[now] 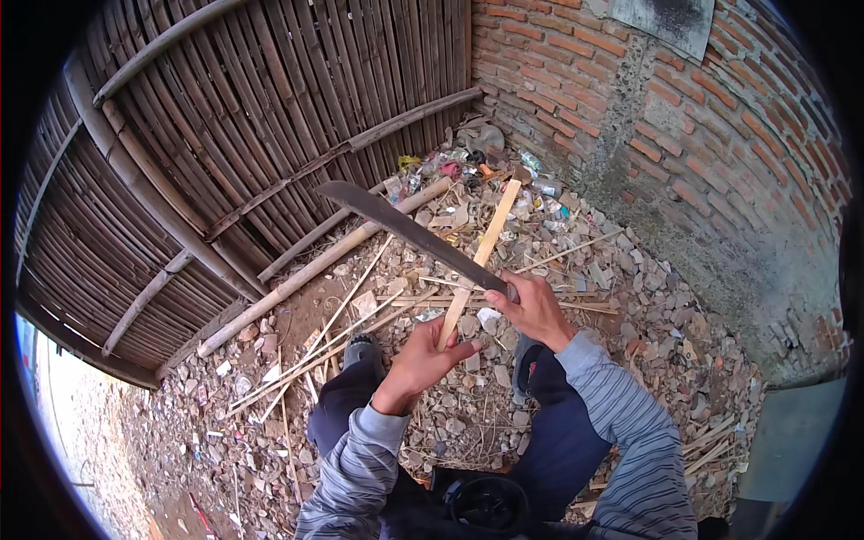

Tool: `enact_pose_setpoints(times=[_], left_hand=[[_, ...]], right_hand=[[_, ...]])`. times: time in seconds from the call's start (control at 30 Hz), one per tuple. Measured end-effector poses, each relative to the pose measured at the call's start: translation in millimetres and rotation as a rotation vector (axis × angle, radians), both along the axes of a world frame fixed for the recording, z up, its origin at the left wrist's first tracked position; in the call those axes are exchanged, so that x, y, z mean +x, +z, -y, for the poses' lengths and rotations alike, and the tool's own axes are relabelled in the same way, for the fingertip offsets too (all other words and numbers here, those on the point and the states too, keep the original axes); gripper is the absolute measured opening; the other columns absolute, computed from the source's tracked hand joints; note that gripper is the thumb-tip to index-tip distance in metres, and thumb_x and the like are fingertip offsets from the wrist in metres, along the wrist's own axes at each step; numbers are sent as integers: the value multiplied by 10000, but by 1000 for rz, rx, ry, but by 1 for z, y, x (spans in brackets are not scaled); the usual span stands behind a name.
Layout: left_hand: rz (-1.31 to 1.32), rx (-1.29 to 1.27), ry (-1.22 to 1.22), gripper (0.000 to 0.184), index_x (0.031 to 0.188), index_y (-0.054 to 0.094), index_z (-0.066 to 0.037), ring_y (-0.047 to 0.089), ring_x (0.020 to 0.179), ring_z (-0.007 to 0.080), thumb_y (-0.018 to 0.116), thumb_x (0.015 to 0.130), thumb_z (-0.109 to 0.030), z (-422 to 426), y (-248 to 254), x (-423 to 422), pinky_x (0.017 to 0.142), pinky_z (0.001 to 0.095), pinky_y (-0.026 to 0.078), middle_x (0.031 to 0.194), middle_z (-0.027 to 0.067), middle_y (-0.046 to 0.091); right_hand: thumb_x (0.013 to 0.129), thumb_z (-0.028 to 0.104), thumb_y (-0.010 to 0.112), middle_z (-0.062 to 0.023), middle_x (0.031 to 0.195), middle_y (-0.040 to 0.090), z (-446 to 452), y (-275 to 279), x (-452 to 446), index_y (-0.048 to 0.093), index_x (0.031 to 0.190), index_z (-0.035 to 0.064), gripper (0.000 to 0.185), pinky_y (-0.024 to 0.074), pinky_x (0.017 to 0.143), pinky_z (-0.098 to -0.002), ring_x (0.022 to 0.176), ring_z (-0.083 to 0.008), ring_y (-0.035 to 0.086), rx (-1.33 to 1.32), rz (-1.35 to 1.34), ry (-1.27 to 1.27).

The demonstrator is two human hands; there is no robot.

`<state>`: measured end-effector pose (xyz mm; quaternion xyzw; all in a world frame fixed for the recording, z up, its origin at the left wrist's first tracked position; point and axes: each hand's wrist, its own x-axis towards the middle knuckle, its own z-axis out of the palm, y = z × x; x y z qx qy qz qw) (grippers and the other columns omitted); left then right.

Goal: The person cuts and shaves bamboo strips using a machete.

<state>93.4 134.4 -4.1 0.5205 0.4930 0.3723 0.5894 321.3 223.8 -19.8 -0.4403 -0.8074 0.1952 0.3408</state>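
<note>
In the head view my right hand (533,310) is closed round the handle end of a machete (409,231), whose long dark blade points up and to the left. My left hand (425,360) grips the lower end of a pale, flat bamboo strip (495,225). That strip leans away from me, up and slightly right. The machete's blade crosses the strip near its middle; whether the two touch I cannot tell. Most of the machete's handle is hidden inside my right hand.
Thin bamboo strips (333,346) lie across the stony ground between and beside my feet. A bamboo pole (306,274) rests along the bamboo-slat wall (261,108) at left. Litter (477,166) fills the corner by the brick wall (684,153). A grey panel (792,441) stands at right.
</note>
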Motion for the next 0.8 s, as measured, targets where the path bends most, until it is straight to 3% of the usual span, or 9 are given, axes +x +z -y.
enact_pose_setpoints(times=[0.17,0.23,0.3,0.37,0.57,0.7,0.73,0.77,0.8], left_hand=[[-110,152,71,405,768,482,-95,391,642,72,836,897,-243,-1,-17,9,566,284,350,685,-70,422],[-119,145,70,406,763,448,-117,384,664,50,831,893,-149,3,-16,7,600,254,323,703,-84,433],[-141,49,53,415,759,434,-122,387,665,52,824,898,-141,7,-10,3,601,257,323,698,-82,421],[-144,40,57,419,754,425,-126,388,659,53,817,904,-132,7,-9,0,592,262,324,693,-76,425],[-129,76,8,428,753,430,-127,396,643,51,828,908,-165,9,-11,4,575,258,322,689,-74,443],[-170,47,46,365,777,491,-110,384,621,46,802,940,-212,4,-18,6,555,254,313,680,-86,436],[-173,72,65,346,786,514,-102,378,615,41,790,952,-228,2,-27,6,549,252,311,678,-93,432],[-176,73,65,346,786,514,-102,378,615,41,790,952,-228,0,-35,6,549,252,311,678,-93,432],[-224,157,84,339,804,559,-59,460,586,124,780,947,-273,-2,-37,5,560,324,379,650,-7,502]], right_hand=[[898,781,599,-46,516,594,7,-9,-6,704,915,107,682,502,470,-459,484,-299,662,199,252,50],[890,790,599,-46,512,593,-1,-12,-1,711,932,113,688,512,476,-449,491,-308,669,227,257,93],[927,750,596,-53,514,571,-15,-10,6,729,959,73,690,474,483,-429,478,-287,635,191,177,61],[977,675,597,-54,534,536,-29,-7,15,746,984,23,668,414,504,-414,478,-230,553,-66,-84,-195],[1022,554,602,-39,561,505,-28,-6,34,754,987,-6,581,372,518,-398,510,-167,471,-36,-142,-266],[928,533,735,-45,554,534,-11,4,23,752,963,12,523,393,517,-365,502,-155,504,-71,-31,-141],[841,458,814,-73,567,592,-10,-2,22,754,964,41,439,451,526,-381,496,-212,590,-70,12,-106],[841,458,814,-73,567,592,-10,-8,20,754,964,41,439,451,526,-381,496,-212,590,-69,9,-105],[817,401,816,-86,584,617,-8,-10,15,748,949,64,368,480,538,-405,525,-257,630,21,28,-53]])
